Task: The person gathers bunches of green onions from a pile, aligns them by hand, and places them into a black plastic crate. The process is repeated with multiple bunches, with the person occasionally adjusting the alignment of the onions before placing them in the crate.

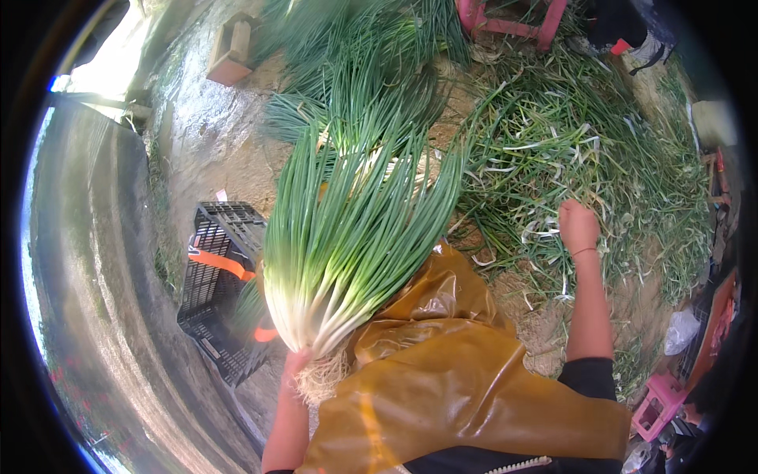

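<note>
A large bunch of green onions [355, 237] rests over my lap, its green leaves fanned away from me. My left hand [299, 360] grips it at the white lower stems, beside the pale roots [323, 376]. Out to the right, my right hand [579, 228] is curled into a fist above a broad heap of stripped onion leaves [533, 136]; nothing plainly shows in it. A shiny brown apron [450, 367] covers my legs. Beyond the held bunch, more green onions [367, 89] lie on the ground, partly hidden by its leaves.
At left is a tilted black plastic crate [222, 349] with orange bands. A small wooden stool [231, 53] sits at upper left. One pink stool [512, 26] stands at the top, another [658, 406] at lower right. A person's shoe [651, 50] shows at upper right.
</note>
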The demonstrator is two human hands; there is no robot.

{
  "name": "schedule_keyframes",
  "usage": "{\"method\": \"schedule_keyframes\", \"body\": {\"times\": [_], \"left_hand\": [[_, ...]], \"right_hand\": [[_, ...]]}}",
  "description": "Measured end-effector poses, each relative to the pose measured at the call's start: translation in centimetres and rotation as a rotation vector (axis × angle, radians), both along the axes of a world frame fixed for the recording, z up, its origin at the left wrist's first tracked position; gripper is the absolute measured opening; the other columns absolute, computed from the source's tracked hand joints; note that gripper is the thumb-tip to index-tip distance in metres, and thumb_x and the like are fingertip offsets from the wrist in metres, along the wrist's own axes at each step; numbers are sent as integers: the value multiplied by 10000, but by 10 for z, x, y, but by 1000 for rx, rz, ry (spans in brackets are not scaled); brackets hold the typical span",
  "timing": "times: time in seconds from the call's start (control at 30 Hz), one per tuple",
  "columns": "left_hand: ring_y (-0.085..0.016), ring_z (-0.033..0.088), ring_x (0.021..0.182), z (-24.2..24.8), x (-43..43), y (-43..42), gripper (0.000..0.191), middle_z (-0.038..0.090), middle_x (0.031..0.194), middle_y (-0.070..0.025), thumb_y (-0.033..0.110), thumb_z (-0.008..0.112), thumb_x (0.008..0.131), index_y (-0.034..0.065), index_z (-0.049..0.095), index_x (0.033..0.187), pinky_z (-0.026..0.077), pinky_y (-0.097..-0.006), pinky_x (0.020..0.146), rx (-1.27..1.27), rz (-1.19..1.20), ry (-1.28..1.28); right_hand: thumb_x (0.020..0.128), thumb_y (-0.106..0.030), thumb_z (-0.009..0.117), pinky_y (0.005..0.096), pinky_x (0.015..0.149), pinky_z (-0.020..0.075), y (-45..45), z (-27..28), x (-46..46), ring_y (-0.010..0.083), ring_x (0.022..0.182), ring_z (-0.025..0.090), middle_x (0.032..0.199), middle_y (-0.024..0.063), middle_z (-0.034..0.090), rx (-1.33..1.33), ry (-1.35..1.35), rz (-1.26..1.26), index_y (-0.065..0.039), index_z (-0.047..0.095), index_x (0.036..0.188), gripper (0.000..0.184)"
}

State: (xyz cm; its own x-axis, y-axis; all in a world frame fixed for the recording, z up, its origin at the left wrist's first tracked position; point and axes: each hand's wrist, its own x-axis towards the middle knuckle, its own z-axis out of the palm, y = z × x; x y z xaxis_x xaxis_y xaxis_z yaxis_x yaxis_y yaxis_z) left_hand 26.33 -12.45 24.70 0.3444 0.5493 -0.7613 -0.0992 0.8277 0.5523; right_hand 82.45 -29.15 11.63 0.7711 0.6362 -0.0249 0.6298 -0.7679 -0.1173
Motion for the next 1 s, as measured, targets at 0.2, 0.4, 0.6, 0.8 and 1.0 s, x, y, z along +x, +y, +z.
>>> {"method": "schedule_keyframes", "body": {"times": [0.2, 0.4, 0.6, 0.8, 1.0], "left_hand": [[-355, 587, 1200, -2, 6, 3, 743, 545, 1353, -202, 232, 696, 828, 10, 371, 1458, 505, -478, 1020, 12, -86, -34], [-326, 619, 1128, -11, 11, 1, 751, 585, 1268, -173, 151, 724, 769, -11, 394, 1423, 523, -447, 990, 118, 99, -13], [-267, 635, 1013, -13, 20, -1, 656, 627, 1103, -108, 71, 748, 719, -13, 487, 1314, 537, -430, 950, -107, 261, -322], [-252, 648, 1017, -18, 0, -10, 653, 639, 1101, -121, 150, 752, 745, -44, 493, 1312, 543, -414, 958, 88, 31, 16], [-254, 670, 1005, -7, 3, -16, 738, 659, 1084, -143, 174, 833, 675, -69, 514, 1294, 568, -395, 923, 31, 29, -10]], "right_hand": [[869, -77, 671, 364, 737, 563, 135, 94, -173, 269, 847, 679, 970, 68, 686, 693, 533, 815, -92, 667, 1085, 216], [852, -176, 722, 328, 753, 473, 149, 102, -221, 234, 833, 633, 928, 50, 667, 682, 435, 1141, -107, 668, 981, 156], [912, -270, 665, 395, 643, 497, 109, 119, -206, 276, 720, 638, 776, 63, 648, 401, 792, 1007, -122, 652, 855, 159], [919, -159, 650, 348, 661, 534, 114, 118, -184, 248, 759, 676, 902, 102, 691, 561, 812, 662, -71, 669, 996, 118], [950, -100, 608, 276, 678, 509, 219, 88, -131, 125, 796, 655, 943, 61, 682, 644, 893, 388, -33, 638, 1145, 208]]}}
